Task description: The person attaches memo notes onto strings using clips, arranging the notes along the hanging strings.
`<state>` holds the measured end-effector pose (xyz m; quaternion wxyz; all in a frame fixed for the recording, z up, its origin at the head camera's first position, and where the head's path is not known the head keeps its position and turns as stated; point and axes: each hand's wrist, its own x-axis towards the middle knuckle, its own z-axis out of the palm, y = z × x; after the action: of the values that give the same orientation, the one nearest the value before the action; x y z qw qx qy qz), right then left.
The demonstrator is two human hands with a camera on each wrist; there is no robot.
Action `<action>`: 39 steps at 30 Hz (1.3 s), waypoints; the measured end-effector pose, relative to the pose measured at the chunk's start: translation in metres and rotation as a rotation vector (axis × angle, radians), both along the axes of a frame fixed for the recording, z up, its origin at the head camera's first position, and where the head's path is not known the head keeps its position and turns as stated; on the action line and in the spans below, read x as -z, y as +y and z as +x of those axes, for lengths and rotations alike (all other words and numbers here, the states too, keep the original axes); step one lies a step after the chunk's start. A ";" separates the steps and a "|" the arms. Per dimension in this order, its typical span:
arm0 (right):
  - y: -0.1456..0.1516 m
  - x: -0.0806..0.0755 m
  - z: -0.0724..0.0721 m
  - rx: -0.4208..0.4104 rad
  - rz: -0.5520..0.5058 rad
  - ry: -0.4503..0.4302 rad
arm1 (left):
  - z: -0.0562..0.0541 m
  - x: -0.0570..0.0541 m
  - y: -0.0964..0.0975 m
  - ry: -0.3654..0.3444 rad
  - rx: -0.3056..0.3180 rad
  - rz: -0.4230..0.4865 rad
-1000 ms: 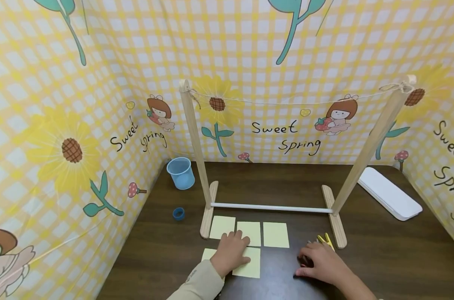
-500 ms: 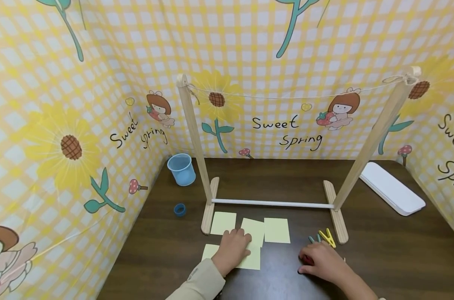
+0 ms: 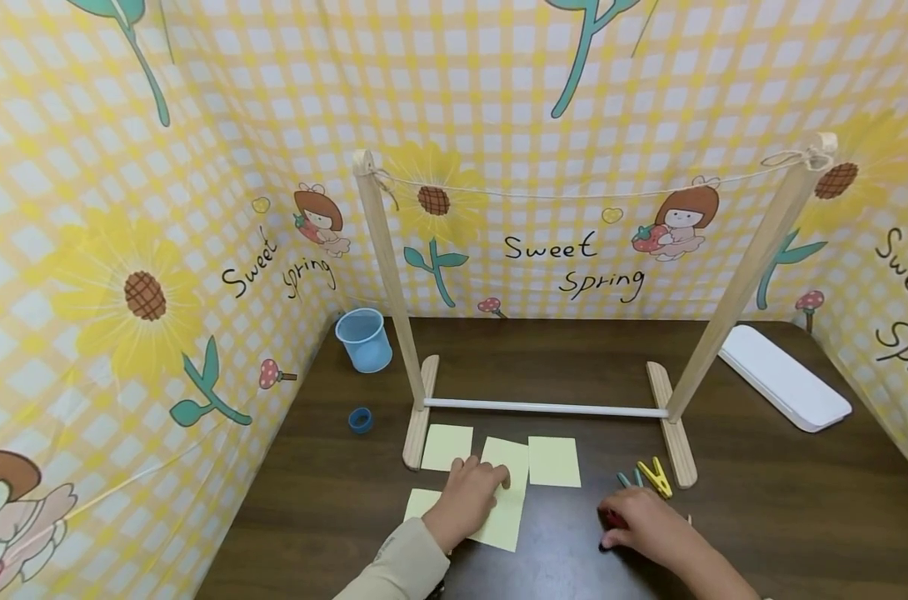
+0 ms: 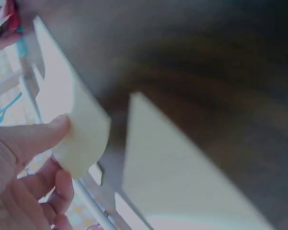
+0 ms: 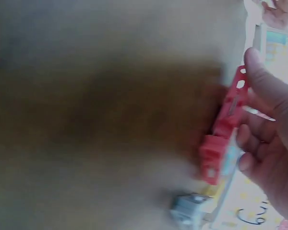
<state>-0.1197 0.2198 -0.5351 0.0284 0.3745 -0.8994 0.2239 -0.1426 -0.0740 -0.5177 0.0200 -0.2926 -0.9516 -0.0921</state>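
My left hand (image 3: 463,502) is over several pale yellow paper squares at the front left of the drying rack. In the left wrist view it pinches one bent paper square (image 4: 89,120) between thumb and fingers, while another paper square (image 4: 177,177) lies beside it. My right hand (image 3: 645,521) is low over the table at the right, holding a red clothespin (image 5: 225,115) with the thumb along one end and fingers behind. Just beyond that hand lie a yellow clothespin (image 3: 654,477) and a teal clothespin (image 3: 629,479), the teal one partly hidden.
A wooden rack with a white crossbar (image 3: 544,407) and a string (image 3: 574,195) tied between its posts stands behind the papers. To its left are a blue cup (image 3: 366,342) and a small blue ring (image 3: 360,420). A white case (image 3: 787,379) lies right.
The upper middle paper has slid down and tilted, and the paper below it has turned too. My left fingers have lifted and curled. The right hand has hardly moved.
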 end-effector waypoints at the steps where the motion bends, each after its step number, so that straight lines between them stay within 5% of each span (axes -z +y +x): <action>1: 0.000 -0.003 0.000 -0.006 0.005 -0.017 | -0.001 -0.003 0.000 -0.037 0.008 0.020; 8: -0.002 -0.037 0.003 -0.004 0.018 -0.153 | -0.010 -0.030 -0.004 -0.280 0.095 0.213; 12: -0.005 -0.058 0.003 0.040 0.025 -0.124 | -0.015 -0.045 -0.007 -0.417 0.124 0.374; 18: -0.009 -0.075 -0.002 0.065 0.034 -0.052 | -0.019 -0.049 -0.011 -0.855 -0.012 0.818; 20: -0.010 -0.077 -0.004 0.052 0.030 -0.043 | -0.020 -0.048 -0.012 -0.925 -0.091 0.929; 29: -0.027 -0.101 -0.026 0.046 -0.003 0.018 | -0.035 -0.055 -0.022 -0.621 -0.373 1.088; 36: -0.049 -0.148 -0.056 0.134 -0.210 -0.030 | -0.045 -0.086 -0.031 -0.312 -0.395 1.040; 39: -0.054 -0.166 -0.065 0.170 -0.290 -0.062 | -0.049 -0.098 -0.034 -0.288 -0.374 1.033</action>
<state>-0.1846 0.1657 -0.3691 0.0731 0.2821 -0.8864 0.3598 -0.1911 -0.1076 -0.4194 0.0464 -0.0557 -0.8116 -0.5797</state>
